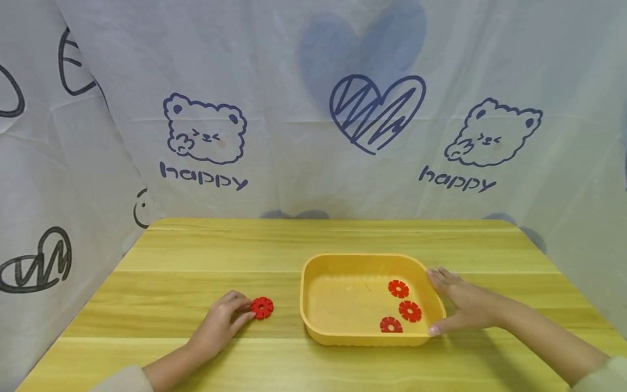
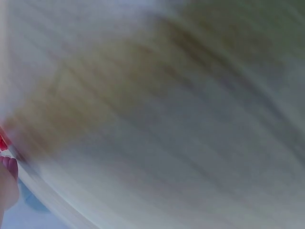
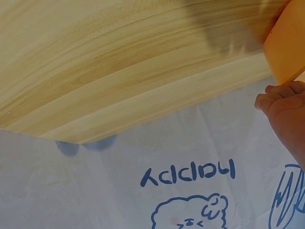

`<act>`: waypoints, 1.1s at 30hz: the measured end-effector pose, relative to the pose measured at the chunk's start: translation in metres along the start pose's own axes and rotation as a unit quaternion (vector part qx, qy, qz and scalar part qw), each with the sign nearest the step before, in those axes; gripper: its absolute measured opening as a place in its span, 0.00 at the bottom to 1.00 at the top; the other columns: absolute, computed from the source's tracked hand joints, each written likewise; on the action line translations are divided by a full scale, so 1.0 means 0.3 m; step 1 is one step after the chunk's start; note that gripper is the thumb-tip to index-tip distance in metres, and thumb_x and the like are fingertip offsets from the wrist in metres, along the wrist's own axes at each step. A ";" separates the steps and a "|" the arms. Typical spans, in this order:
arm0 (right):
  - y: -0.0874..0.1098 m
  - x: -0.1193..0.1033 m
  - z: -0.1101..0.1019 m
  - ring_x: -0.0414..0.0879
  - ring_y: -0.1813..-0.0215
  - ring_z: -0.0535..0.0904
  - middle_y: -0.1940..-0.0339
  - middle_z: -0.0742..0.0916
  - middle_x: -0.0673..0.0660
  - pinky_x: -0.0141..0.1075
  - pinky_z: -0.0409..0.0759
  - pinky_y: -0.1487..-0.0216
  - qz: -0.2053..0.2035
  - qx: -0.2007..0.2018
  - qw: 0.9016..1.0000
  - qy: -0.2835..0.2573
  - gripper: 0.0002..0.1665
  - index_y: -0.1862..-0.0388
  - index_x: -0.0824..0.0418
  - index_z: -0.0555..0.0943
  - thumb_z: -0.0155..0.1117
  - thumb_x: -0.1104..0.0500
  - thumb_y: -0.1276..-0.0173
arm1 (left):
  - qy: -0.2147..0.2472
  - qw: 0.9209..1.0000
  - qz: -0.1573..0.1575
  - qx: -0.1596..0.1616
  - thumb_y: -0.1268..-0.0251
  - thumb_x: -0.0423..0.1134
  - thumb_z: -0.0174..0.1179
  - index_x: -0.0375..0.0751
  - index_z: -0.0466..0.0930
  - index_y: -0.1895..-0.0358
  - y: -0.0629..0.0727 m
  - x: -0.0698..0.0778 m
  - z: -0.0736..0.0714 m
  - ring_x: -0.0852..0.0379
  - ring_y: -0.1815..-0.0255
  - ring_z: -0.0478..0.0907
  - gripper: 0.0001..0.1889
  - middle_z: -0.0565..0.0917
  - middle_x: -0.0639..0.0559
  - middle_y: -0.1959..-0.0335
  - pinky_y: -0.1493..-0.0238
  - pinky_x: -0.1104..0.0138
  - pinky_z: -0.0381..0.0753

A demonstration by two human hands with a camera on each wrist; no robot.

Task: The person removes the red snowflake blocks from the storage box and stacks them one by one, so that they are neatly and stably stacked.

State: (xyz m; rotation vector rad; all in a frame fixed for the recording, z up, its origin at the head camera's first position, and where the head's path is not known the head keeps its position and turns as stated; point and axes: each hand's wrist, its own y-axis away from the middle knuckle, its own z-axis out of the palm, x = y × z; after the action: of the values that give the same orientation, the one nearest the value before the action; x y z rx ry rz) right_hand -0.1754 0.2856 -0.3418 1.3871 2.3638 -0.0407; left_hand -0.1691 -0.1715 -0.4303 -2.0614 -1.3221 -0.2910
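Observation:
A red notched plastic disc (image 1: 262,308) with a small centre hole is pinched at its left edge by the thumb and fingers of my left hand (image 1: 220,324). In the left wrist view only a sliver of the red disc (image 2: 3,141) shows above the fingertips (image 2: 11,165), at the left border. My right hand (image 1: 462,299) rests against the right end of a yellow plastic bin (image 1: 313,331), thumb at the near corner and straight fingers spread toward the far one. Inside the bin, toward its right end, lie three similar red discs (image 1: 410,311).
The bin stands on a wood-grain table (image 1: 196,256), right of the middle. Behind the table hangs a pale cloth (image 1: 279,125) printed with bears, hearts and the word "happy". Another length of cloth (image 1: 44,190) hangs along the left side.

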 end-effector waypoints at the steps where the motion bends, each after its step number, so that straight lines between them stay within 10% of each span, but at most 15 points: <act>1: 0.000 0.000 0.000 0.76 0.31 0.45 0.31 0.55 0.78 0.68 0.50 0.36 -0.001 0.001 1.000 0.000 0.67 0.32 0.79 0.52 0.68 0.34 0.53 | 0.000 1.000 0.001 0.000 0.51 0.29 0.67 0.32 0.82 0.66 0.000 -0.001 0.001 0.59 0.67 0.78 0.08 0.79 0.51 0.68 0.65 0.72 0.82; 33: -0.002 0.000 0.001 0.77 0.31 0.46 0.32 0.56 0.80 0.67 0.50 0.35 -0.010 0.006 1.000 0.009 0.67 0.33 0.81 0.52 0.68 0.34 0.53 | 0.001 1.000 0.018 -0.001 0.52 0.30 0.67 0.32 0.82 0.64 0.004 -0.013 0.005 0.59 0.67 0.79 0.10 0.79 0.50 0.67 0.66 0.74 0.82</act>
State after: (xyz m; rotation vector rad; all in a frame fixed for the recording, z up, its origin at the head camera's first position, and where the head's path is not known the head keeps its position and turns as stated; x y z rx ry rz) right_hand -0.1756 0.2852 -0.3422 1.3743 2.3964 -0.0491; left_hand -0.1701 -0.1736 -0.4338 -2.0831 -1.2828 -0.2791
